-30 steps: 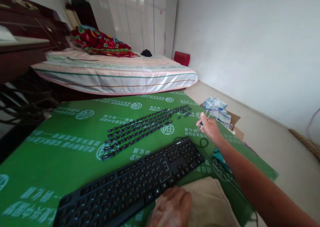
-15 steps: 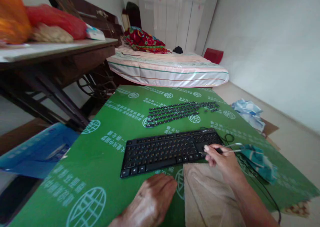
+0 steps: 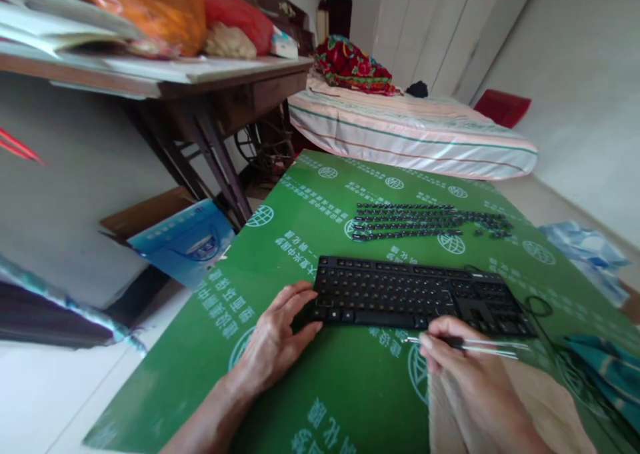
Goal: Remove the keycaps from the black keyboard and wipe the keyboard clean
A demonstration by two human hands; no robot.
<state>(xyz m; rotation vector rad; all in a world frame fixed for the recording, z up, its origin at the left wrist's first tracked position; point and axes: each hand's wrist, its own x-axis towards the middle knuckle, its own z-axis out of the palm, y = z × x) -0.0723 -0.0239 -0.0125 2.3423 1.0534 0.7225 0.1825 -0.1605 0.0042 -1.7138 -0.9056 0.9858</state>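
The black keyboard [image 3: 385, 287] lies on the green board, most of its keycaps off and a few wide ones along the front row still in place. My left hand [image 3: 280, 334] holds its left end, fingertips on the side and thumb at the front corner. In front of the keyboard's right half, my right hand [image 3: 460, 364] is closed around a wire keycap puller [image 3: 483, 346] with a dark middle. Its thin metal tip points left over the board. Loose black keycaps [image 3: 405, 222] lie in several rows behind the keyboard, with a scattered group at the right.
A beige cloth [image 3: 545, 401] lies under and beside my right forearm. The keyboard cable [image 3: 540, 304] coils at the right near a teal cloth [image 3: 610, 374]. The green board [image 3: 370, 394] ends before a striped bed [image 3: 415, 127]. A sewing-machine table [image 3: 240, 74] with bags stands at the left.
My left hand has moved from in front of the keyboard to its left end. My right hand has drawn back from the keys with the puller. The view has turned left.
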